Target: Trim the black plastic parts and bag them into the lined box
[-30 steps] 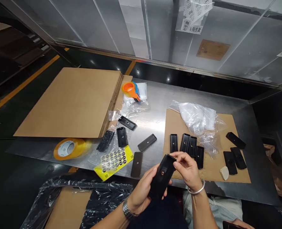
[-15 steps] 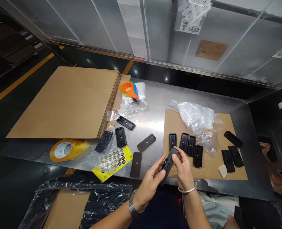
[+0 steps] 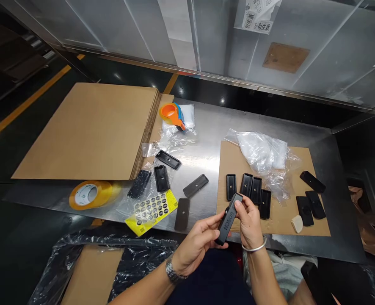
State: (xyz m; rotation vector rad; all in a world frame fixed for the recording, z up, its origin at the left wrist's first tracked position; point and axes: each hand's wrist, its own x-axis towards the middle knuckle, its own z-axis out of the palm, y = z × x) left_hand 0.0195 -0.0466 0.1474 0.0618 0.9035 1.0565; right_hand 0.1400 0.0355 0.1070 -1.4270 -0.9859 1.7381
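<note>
A black plastic bar-shaped part [image 3: 228, 221] with "BOSCH" lettering on its side is tilted between my hands. My left hand [image 3: 200, 239] grips its lower end, thumb on the near face. Fingers of my right hand [image 3: 248, 222] pinch its upper end. Just beyond it, several black tray-like plastic parts [image 3: 255, 190] lie hollow side up on a flat cardboard sheet [image 3: 284, 226]. To the left are two flat dark strips [image 3: 182, 214], more black parts [image 3: 161, 178], and a yellow sticker sheet [image 3: 154, 212] with round black labels.
A cardboard stack [image 3: 89, 131], a tape roll [image 3: 87, 195] and an orange tape dispenser [image 3: 171, 114] occupy the left. Clear plastic bags [image 3: 259, 150] and a cream-coloured lump [image 3: 297, 223] rest on the right cardboard. Another person holds a black part [image 3: 316, 281] at lower right.
The held part has turned so its whole "BOSCH" lettering shows, and my fingers have shifted on it. The other person's black part at lower right has come further into view.
</note>
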